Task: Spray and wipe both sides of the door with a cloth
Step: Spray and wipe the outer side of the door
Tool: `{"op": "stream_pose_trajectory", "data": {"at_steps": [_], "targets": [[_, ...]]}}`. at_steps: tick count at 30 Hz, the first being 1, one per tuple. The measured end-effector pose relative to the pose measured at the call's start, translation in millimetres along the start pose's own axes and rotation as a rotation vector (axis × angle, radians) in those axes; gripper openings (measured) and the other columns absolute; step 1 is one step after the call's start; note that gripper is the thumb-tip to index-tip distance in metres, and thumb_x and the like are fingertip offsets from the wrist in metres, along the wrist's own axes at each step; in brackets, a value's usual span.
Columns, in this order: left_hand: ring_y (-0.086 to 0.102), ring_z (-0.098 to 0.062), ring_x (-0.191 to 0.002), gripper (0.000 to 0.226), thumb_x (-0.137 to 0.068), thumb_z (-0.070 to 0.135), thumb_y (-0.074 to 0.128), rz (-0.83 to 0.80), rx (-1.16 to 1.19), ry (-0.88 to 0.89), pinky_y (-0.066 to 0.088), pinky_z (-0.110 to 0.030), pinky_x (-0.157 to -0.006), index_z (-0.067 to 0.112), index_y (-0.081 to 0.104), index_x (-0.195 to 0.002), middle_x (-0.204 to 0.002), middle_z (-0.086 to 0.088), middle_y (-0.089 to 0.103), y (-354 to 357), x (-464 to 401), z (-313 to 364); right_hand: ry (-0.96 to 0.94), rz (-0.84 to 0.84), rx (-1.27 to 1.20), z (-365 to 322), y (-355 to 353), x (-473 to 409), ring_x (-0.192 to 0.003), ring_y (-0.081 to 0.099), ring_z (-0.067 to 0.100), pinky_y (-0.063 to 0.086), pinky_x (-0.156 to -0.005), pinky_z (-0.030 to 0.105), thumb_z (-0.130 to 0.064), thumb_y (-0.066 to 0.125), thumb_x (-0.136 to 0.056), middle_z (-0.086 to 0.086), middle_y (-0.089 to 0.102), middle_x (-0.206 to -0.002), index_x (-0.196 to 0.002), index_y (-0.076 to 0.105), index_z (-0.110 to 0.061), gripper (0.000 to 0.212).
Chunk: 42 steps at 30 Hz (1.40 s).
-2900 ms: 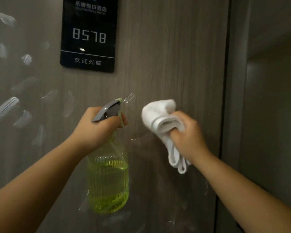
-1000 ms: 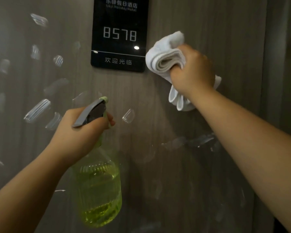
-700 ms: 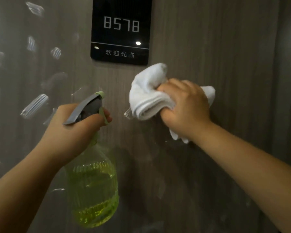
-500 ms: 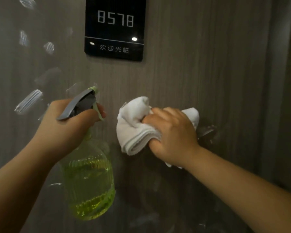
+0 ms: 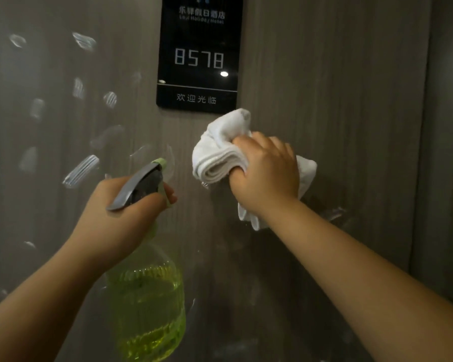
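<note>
A grey wood-grain door (image 5: 338, 100) fills the view, with pale wet smears across its left half. My right hand (image 5: 267, 173) grips a folded white cloth (image 5: 220, 152) and presses it against the door just below the room sign. My left hand (image 5: 123, 218) holds a clear spray bottle (image 5: 147, 304) of yellow-green liquid by its grey trigger head, nozzle pointing at the door. The bottle hangs upright, below and left of the cloth.
A black glossy room sign (image 5: 199, 56) reading 8578 is fixed to the door at the top centre. The door's right edge and a darker frame (image 5: 445, 152) run down the right side.
My right hand swept the cloth down from beside the sign, then back up to just under it. My left hand has kept the bottle in about the same place.
</note>
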<state>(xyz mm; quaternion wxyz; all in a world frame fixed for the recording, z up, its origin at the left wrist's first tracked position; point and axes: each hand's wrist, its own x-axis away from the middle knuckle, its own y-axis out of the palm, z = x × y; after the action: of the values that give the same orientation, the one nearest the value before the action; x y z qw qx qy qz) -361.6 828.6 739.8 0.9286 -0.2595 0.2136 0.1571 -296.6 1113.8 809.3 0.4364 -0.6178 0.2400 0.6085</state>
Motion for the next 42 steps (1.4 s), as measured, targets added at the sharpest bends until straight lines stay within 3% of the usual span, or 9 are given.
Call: {"op": "stream_pose_trajectory", "data": {"at_steps": [6,10,16,21,25,29,31,35,42], "targets": [[0.064,-0.043,-0.074,0.020,-0.064,0.032,0.063,0.192,0.171,0.280,0.056,-0.050,-0.067,0.032,0.076,-0.080,-0.082,-0.031,0.064,6,118,96,-0.237,-0.191,-0.017,-6,12,52,-0.083,0.056,0.027,0.040,-0.076,0.035,-0.027,0.060,-0.075,0.005,0.065,-0.095,-0.098,0.067,-0.018,0.026],[0.050,-0.014,-0.048,0.018,-0.069,0.025,0.057,0.225,0.121,0.300,0.039,-0.028,-0.045,0.017,0.072,-0.072,-0.066,-0.027,0.058,12,143,111,-0.274,-0.313,-0.085,0,2,62,-0.083,0.055,0.026,0.039,-0.076,0.036,-0.027,0.057,-0.077,0.001,0.064,-0.092,-0.099,0.066,-0.020,0.025],[0.042,-0.013,-0.045,0.032,-0.086,0.014,0.069,0.203,0.093,0.244,0.033,-0.021,-0.039,-0.015,0.057,-0.080,-0.059,-0.015,0.048,23,143,110,0.179,-0.025,-0.519,33,-23,54,-0.088,0.063,0.025,0.052,-0.078,0.043,-0.019,0.055,-0.074,0.002,0.068,-0.093,-0.097,0.066,-0.018,0.026],[0.044,-0.016,-0.050,0.069,-0.055,0.050,0.058,0.065,0.072,0.302,0.034,-0.031,-0.047,-0.010,0.064,-0.088,-0.061,-0.024,0.051,45,154,126,0.330,0.057,-0.481,76,-53,56,-0.084,0.062,0.022,0.048,-0.075,0.036,-0.013,0.054,-0.078,0.001,0.066,-0.085,-0.088,0.063,-0.014,0.013],[0.048,-0.017,-0.050,0.028,-0.063,0.031,0.057,-0.109,0.077,0.294,0.037,-0.034,-0.052,0.014,0.076,-0.077,-0.060,-0.009,0.057,75,157,136,0.459,0.044,-0.434,115,-75,66,-0.073,0.055,0.008,0.042,-0.064,0.011,0.000,0.053,-0.085,-0.013,0.058,-0.075,-0.088,0.060,-0.017,0.018],[0.065,-0.040,-0.085,0.032,-0.060,0.035,0.062,-0.232,0.112,0.304,0.053,-0.052,-0.073,0.014,0.077,-0.080,-0.089,-0.021,0.071,108,152,140,0.574,0.050,-0.397,149,-90,74,-0.072,0.055,0.004,0.040,-0.060,0.009,-0.002,0.052,-0.086,-0.014,0.058,-0.077,-0.087,0.060,-0.018,0.018],[0.063,-0.039,-0.076,0.031,-0.063,0.028,0.063,-0.252,0.129,0.294,0.052,-0.055,-0.071,0.004,0.073,-0.081,-0.087,-0.029,0.066,124,151,142,0.601,0.065,-0.399,160,-99,77,-0.073,0.055,0.006,0.038,-0.056,0.004,-0.001,0.051,-0.087,-0.012,0.057,-0.077,-0.089,0.060,-0.014,0.016],[0.041,-0.006,-0.043,0.021,-0.070,0.012,0.058,-0.269,0.151,0.273,0.034,-0.021,-0.045,0.019,0.061,-0.051,-0.045,0.001,0.046,152,151,141,0.589,0.044,-0.404,172,-111,81,-0.071,0.053,-0.002,0.036,-0.054,-0.001,-0.002,0.050,-0.090,-0.014,0.057,-0.078,-0.091,0.059,-0.017,0.017],[0.042,-0.008,-0.043,0.015,-0.066,0.019,0.054,-0.281,0.174,0.287,0.031,-0.019,-0.043,0.009,0.063,-0.059,-0.050,0.000,0.049,175,158,134,0.516,0.010,-0.365,180,-109,85,-0.072,0.056,-0.001,0.040,-0.059,0.003,-0.006,0.052,-0.091,-0.015,0.058,-0.077,-0.085,0.057,-0.023,0.018]]}}
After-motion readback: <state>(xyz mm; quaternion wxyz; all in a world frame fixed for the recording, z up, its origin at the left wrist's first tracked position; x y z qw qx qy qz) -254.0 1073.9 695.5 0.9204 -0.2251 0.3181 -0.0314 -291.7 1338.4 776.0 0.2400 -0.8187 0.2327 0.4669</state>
